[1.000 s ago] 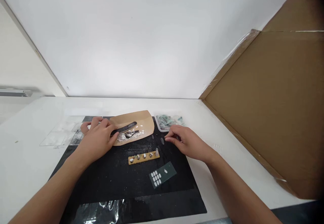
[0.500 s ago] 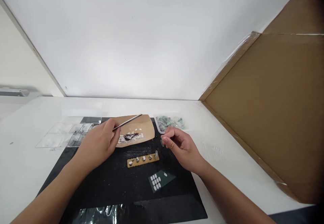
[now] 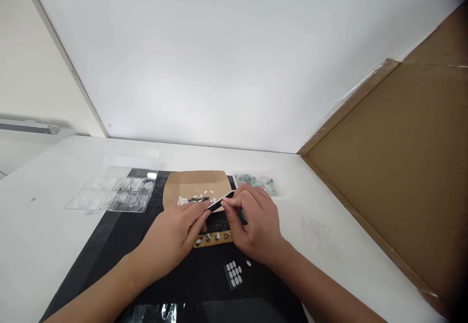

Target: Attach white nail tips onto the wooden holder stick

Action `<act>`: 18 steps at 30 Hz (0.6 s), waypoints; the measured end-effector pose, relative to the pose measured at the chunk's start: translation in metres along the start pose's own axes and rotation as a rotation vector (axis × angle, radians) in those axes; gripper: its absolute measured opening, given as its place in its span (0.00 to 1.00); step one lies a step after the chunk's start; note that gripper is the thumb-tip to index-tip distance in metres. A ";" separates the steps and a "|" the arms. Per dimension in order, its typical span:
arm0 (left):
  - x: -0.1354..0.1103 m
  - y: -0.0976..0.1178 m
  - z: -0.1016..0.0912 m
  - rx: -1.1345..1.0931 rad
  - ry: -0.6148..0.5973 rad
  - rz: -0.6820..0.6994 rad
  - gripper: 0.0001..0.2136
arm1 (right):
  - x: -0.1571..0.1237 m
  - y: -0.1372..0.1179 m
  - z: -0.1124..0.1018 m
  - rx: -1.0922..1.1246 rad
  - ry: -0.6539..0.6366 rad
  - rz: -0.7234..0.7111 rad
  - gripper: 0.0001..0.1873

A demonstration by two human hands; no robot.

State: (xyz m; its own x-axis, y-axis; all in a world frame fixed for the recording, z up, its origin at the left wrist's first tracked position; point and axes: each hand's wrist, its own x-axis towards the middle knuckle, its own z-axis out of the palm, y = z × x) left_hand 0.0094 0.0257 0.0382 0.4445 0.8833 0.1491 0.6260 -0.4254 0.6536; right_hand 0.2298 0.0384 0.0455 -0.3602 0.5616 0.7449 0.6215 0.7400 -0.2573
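My left hand is closed on a thin black nail file, which slants up to the right. My right hand is pinched shut against the file's far end, holding something small that I cannot make out. Both hands meet over a black mat. Just below them lies a tan strip with several small nail tips stood on it. Behind the hands is a brown paper sheet strewn with white nail tips.
A dark card with white ovals lies near the mat's front. A clear compartment box sits at the left, a small tray of greenish pieces at the back right. A cardboard panel walls the right side.
My left hand lifted the file from the brown paper and carried it right. My right hand picked up a small piece from the mat and came to the file.
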 end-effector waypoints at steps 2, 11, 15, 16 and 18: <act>-0.002 0.004 0.001 -0.131 0.017 -0.022 0.18 | 0.002 -0.002 0.005 -0.073 0.029 -0.004 0.10; -0.003 0.010 0.003 -0.311 0.040 -0.110 0.18 | -0.003 -0.003 0.012 -0.178 0.125 -0.039 0.10; -0.003 0.006 0.005 -0.245 0.111 -0.033 0.19 | -0.002 -0.005 0.011 -0.218 0.156 -0.021 0.10; -0.003 0.005 0.004 -0.212 0.138 -0.013 0.18 | -0.002 -0.005 0.011 -0.222 0.158 -0.016 0.11; -0.002 0.006 0.002 -0.140 0.192 0.017 0.17 | -0.003 -0.003 0.011 -0.230 0.163 -0.002 0.11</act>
State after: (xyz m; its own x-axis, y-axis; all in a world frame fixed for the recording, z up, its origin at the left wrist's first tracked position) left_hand 0.0136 0.0210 0.0405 0.3156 0.9033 0.2905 0.5188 -0.4206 0.7443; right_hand 0.2209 0.0390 0.0374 -0.2564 0.4792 0.8394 0.7689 0.6274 -0.1232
